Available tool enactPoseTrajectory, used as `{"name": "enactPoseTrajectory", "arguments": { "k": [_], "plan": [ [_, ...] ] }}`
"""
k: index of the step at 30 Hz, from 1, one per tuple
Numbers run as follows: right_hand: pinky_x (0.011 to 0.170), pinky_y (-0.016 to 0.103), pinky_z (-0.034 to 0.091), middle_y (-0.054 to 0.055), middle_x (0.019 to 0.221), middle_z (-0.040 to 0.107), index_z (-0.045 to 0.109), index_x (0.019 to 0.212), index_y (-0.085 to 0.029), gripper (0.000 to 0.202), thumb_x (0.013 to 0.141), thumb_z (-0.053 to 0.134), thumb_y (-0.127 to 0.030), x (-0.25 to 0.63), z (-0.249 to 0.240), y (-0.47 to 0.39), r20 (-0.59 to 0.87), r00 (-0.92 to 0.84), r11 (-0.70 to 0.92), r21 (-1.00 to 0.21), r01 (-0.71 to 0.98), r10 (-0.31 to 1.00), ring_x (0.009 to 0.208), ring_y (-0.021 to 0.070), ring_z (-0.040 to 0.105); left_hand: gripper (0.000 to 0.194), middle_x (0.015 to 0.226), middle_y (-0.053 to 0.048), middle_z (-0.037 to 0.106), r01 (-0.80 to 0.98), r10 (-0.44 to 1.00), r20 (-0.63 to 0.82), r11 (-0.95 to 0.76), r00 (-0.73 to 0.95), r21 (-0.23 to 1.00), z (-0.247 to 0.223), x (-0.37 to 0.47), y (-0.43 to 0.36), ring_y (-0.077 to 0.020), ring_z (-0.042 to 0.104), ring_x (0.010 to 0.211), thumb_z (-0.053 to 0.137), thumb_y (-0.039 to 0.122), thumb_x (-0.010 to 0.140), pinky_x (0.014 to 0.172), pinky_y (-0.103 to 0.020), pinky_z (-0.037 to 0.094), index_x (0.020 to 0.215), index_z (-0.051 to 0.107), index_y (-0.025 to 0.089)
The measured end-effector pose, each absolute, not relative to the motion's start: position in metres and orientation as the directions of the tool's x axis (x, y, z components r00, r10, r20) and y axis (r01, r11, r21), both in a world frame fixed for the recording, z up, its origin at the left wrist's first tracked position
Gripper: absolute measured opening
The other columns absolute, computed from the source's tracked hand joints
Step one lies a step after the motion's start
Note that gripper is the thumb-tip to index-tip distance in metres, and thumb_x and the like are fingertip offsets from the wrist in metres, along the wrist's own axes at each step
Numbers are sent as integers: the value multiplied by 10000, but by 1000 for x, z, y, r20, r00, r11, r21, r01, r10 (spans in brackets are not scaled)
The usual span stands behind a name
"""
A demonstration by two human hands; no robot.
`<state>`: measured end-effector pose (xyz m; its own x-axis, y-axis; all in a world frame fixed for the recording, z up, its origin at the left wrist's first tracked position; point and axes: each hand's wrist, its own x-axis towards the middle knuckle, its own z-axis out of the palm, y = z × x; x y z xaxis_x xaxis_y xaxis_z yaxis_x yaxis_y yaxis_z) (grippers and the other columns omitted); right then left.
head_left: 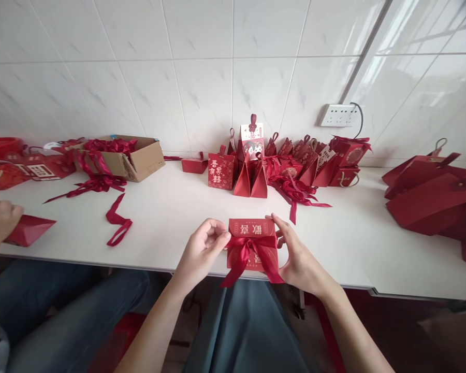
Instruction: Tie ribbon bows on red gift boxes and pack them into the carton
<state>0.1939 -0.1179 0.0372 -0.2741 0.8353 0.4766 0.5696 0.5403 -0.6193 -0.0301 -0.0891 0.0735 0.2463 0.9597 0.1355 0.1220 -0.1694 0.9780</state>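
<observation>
A small red gift box (252, 228) with gold lettering lies at the table's front edge. Dark red ribbon (249, 242) runs across it and is tied in front, its two tails hanging over the lower face. My left hand (208, 243) pinches the box's left side, thumb and fingers at the ribbon's edge. On the right side, my right hand (293, 248) is curled around the box, index finger at the top corner and thumb low near the ribbon tail. Some of its fingers are hidden behind the box.
Finished-looking red boxes (221, 171) stand along the tiled wall, beside a ribbon heap (295, 189). A cardboard box (147, 158) of ribbons sits left, with a loose ribbon (118, 225) before it. Larger red boxes (431, 197) are right. Another person's hand (0, 220) holds a red box.
</observation>
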Motion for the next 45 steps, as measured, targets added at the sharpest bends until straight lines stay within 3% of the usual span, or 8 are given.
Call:
{"name": "enactPoseTrajectory", "arguments": {
  "k": [11,19,24,27,30,34,39,45],
  "plan": [
    [841,423,524,126,1412,327,67,1466,-353,919,767,651,-227,201,49,-142,509,-235,545,-631,553,828,1002,239,558,352,679,14,526,51,965,76,-92,250,994,71,-28,-117,-110,527,593,453,512,867,600,-242,450,771,511,179],
    [818,404,539,124,1417,321,75,1467,-356,919,772,664,-243,209,57,-160,518,-222,539,-610,581,826,992,236,564,262,628,20,509,284,933,282,-339,222,897,92,-8,-128,-104,500,587,490,394,878,550,-208,422,724,523,185],
    [823,409,533,124,1412,327,52,1470,-363,923,784,654,-230,217,57,-170,572,-181,546,-569,615,800,981,230,562,85,714,0,551,417,528,809,-816,259,400,87,15,-149,-119,536,672,572,119,821,635,-249,448,823,530,192],
    [854,424,523,123,1409,338,58,1470,-353,888,804,633,-230,220,57,-176,623,-142,556,-544,628,769,1139,277,501,199,707,-5,588,370,272,874,-922,403,116,84,29,-160,-128,543,637,632,83,764,629,-287,453,920,560,183],
    [900,450,506,116,1439,311,35,1469,-354,907,805,647,-263,225,56,-183,651,-107,553,-533,641,751,1274,306,392,166,671,6,606,316,198,867,-947,456,51,84,41,-167,-113,540,574,610,97,785,604,-291,452,926,580,181],
    [915,472,501,117,1451,299,18,1466,-368,952,785,679,-287,238,59,-196,668,-60,513,-507,693,741,1284,317,387,214,699,2,606,184,231,891,-968,392,170,84,54,-167,-111,550,593,626,76,770,601,-280,468,944,550,175],
    [833,461,543,136,1410,350,45,1468,-372,964,763,695,-275,265,68,-224,664,60,320,-436,841,746,1048,289,565,149,694,28,550,95,636,737,-768,228,633,78,79,-148,-95,561,628,552,106,819,590,-202,478,911,505,213],
    [785,438,558,143,1368,394,88,1472,-334,943,746,688,-277,320,89,-285,712,201,-27,-248,968,673,1032,302,571,126,624,30,568,280,708,350,-610,613,741,63,124,-119,-130,562,534,472,320,839,488,-227,443,868,543,219]
  ]
}}
